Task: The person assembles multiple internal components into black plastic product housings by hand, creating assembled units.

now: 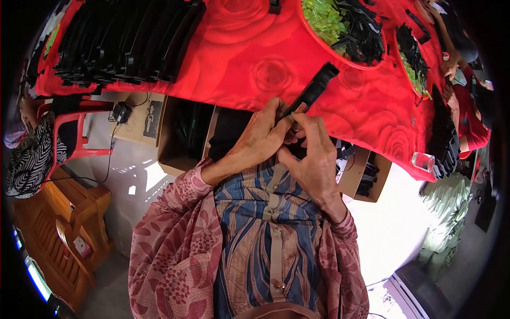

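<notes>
A long black plastic strip (317,89) with a notched edge slants up and to the right in front of my chest, its far end over the red cloth. My left hand (258,135) is closed around its lower part. My right hand (312,162) is closed at the same lower part, with thumb and bent fingers pressed against the strip. The strip's near end is hidden by my fingers, and whether a small piece lies between them cannot be seen.
A red rose-patterned cloth (234,74) covers the table. Stacked black strips (127,42) lie at left. A round tray of black pieces (364,34) and yellow-green pieces (324,24) sits at right. A clear cup (423,161) stands near the edge. Cardboard boxes (169,154) are underneath.
</notes>
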Action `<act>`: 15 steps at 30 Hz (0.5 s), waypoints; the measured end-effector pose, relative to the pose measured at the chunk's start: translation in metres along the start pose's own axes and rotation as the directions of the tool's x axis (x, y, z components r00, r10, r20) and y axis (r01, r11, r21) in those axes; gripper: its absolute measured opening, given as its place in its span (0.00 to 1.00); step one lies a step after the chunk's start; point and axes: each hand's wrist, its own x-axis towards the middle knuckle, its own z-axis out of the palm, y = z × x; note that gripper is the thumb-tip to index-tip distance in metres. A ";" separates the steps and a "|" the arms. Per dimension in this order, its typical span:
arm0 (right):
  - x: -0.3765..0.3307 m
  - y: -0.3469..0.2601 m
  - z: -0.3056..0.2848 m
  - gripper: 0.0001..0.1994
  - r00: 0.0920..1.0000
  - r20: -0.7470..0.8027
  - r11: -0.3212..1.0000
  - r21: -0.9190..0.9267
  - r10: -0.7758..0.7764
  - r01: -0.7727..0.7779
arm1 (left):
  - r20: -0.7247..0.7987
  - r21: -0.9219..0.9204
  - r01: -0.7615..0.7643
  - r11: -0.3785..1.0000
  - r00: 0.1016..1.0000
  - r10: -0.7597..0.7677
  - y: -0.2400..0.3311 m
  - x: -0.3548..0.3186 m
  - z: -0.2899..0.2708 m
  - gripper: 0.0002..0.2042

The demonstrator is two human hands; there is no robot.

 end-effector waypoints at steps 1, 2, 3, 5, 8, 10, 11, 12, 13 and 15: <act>-0.001 0.000 0.003 0.29 1.000 -0.017 1.000 0.012 0.026 -0.025 | -0.029 -0.023 -0.013 1.000 1.000 0.012 -0.002 0.000 0.001 0.09; -0.003 -0.001 0.005 0.29 0.999 -0.025 1.000 0.013 0.025 -0.025 | -0.039 0.034 0.004 0.999 0.999 -0.003 -0.009 0.004 0.000 0.09; -0.004 -0.002 0.006 0.29 0.998 -0.040 0.999 0.016 0.050 -0.050 | -0.037 0.040 0.001 0.999 0.999 0.001 -0.014 0.005 0.000 0.09; -0.004 -0.002 0.008 0.29 0.995 -0.061 0.997 0.022 0.075 -0.074 | -0.066 0.201 -0.084 0.976 0.993 0.099 -0.018 0.006 0.000 0.09; -0.005 0.002 0.010 0.25 0.993 -0.103 0.999 0.007 0.051 -0.051 | -0.050 0.139 -0.020 0.990 0.998 0.027 -0.016 0.007 0.000 0.10; -0.004 0.006 0.010 0.21 0.994 -0.102 0.999 0.013 0.044 -0.043 | -0.038 0.111 0.011 0.994 0.999 -0.007 -0.015 0.007 0.001 0.11; -0.004 0.006 0.010 0.21 0.993 -0.110 0.999 0.014 0.045 -0.044 | -0.030 0.078 0.045 0.996 0.999 -0.043 -0.014 0.008 0.001 0.11; -0.004 0.005 0.009 0.20 0.993 -0.100 0.997 0.047 0.065 -0.061 | -0.027 0.085 0.044 0.995 0.999 -0.042 -0.014 0.007 0.000 0.11; -0.003 0.003 0.008 0.18 0.992 -0.089 0.994 0.080 0.085 -0.078 | 0.008 0.069 0.064 0.996 0.998 -0.065 -0.013 0.007 -0.001 0.13; -0.001 0.001 0.007 0.18 0.989 -0.105 0.989 0.122 0.102 -0.089 | 0.050 0.061 0.084 0.995 0.995 -0.087 -0.010 0.007 -0.001 0.14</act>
